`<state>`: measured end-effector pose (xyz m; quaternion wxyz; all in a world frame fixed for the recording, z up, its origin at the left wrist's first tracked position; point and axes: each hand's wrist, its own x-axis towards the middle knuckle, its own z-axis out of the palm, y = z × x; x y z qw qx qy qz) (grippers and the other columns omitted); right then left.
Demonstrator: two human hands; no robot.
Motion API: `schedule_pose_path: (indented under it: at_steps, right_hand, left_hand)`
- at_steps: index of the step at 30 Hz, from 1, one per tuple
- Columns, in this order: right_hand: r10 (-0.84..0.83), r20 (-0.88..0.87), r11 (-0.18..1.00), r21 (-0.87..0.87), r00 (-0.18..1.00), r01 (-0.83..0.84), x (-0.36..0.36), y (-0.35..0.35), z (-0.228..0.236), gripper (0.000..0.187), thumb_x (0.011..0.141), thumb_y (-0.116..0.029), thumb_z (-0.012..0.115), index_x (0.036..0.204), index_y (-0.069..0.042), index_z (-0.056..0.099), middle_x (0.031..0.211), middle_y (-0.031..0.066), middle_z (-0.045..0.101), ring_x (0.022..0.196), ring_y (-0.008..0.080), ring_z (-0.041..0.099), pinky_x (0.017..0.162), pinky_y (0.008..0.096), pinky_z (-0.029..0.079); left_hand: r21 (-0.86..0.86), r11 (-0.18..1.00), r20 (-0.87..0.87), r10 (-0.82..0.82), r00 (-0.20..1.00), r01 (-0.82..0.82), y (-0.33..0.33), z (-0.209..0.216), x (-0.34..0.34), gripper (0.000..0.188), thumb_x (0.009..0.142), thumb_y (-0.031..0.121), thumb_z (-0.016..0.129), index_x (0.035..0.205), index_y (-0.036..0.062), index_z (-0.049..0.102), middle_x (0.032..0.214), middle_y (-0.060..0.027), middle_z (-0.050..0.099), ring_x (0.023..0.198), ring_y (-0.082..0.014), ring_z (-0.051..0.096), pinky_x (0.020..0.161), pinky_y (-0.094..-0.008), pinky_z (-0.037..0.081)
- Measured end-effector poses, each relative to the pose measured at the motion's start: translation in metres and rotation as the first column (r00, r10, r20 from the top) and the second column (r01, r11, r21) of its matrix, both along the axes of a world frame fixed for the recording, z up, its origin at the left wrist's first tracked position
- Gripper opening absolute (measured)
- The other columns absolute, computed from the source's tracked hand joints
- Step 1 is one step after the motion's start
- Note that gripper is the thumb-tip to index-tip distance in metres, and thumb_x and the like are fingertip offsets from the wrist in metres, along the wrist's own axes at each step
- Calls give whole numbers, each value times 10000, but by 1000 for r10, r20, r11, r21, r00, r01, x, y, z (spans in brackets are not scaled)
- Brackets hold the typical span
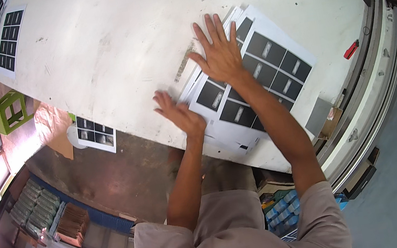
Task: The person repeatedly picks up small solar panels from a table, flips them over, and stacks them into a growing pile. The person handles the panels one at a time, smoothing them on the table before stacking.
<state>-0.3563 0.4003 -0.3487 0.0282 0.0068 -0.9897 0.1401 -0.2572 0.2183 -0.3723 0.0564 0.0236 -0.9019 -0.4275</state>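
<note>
A pile of white sheets printed with black rectangular panels lies on the white tabletop in front of me, its layers slightly fanned out along the left side. My right hand rests flat on the upper left part of the pile, palm down, fingers stretched out. My left hand is by the pile's lower left edge, fingers apart and a little blurred; whether it touches the paper I cannot tell. Neither hand grips anything. Below the black panels, a paler sheet sticks out toward the table's near edge.
More printed sheets lie at the table's far left. A red cutter and a grey plate are on the right, beside a long metal rail. Off the left edge are a green stool and another printed sheet.
</note>
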Motion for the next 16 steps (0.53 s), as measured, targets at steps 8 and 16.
schedule_pose_path:
  at_steps: [8, 16]
  right_hand:
    - [-154, -16, 949, -281, 988, 144, 5, -7, 10, 734, 969, -573, 455, 1508, -82, 369, 1568, 259, 270, 1483, 420, 187, 1146, 676, 115]
    - [455, 23, 803, -442, 890, -399, 39, -58, 1, 721, 920, -496, 584, 1524, -172, 359, 1620, 183, 204, 1508, 391, 134, 1165, 666, 114]
  left_hand:
    - [-288, 953, 50, -88, 995, 99, 8, 9, -7, 710, 950, 266, 562, 1509, -44, 254, 1574, -311, 202, 1481, -492, 107, 1157, -656, 14]
    - [-239, 961, 202, -89, 975, 137, 8, 17, -8, 798, 915, 455, 562, 1535, 42, 278, 1583, -305, 169, 1487, -487, 78, 1140, -685, 3]
